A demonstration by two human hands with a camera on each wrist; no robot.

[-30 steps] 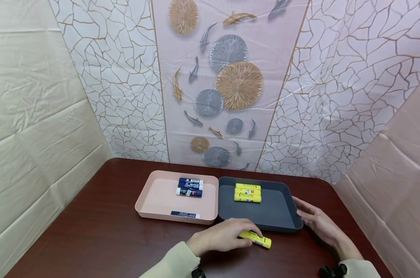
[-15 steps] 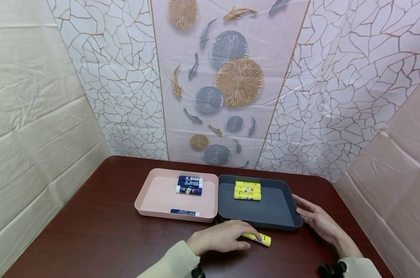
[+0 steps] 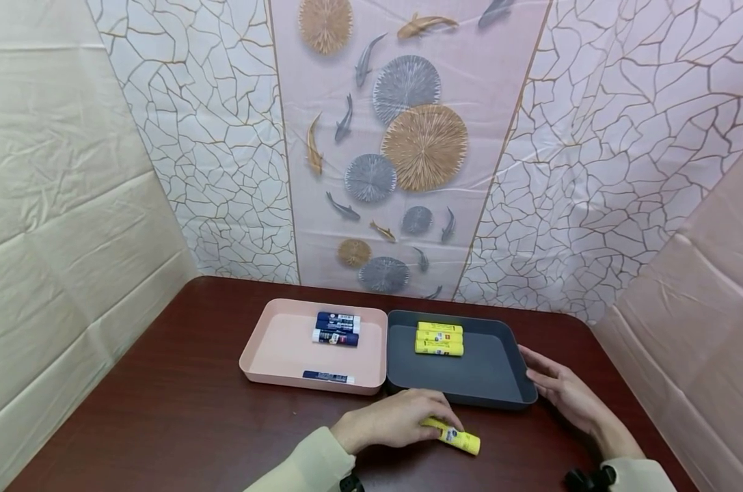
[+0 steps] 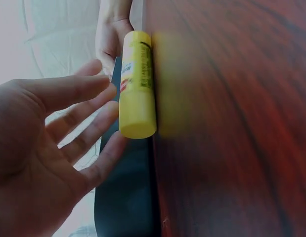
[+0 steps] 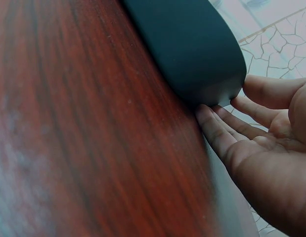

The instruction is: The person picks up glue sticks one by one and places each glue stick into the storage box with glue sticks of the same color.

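Observation:
A yellow glue stick lies on the dark red table in front of the grey tray. My left hand is over its left end. In the left wrist view the fingertips are right at the glue stick's side, loosely spread and not wrapped round it. At the tray's right end, my right hand touches the outer wall with extended fingers and thumb, as the right wrist view shows. Several yellow glue sticks lie side by side inside this tray.
A pink tray stands against the grey one's left side. It holds a group of dark blue glue sticks and one more blue glue stick by its front wall. Patterned cloth hangs behind the table.
The yellow glue stick under my left hand has rolled a little toward me, turning its label. My left fingers have shifted slightly with it. My right hand stays at the grey tray's end.

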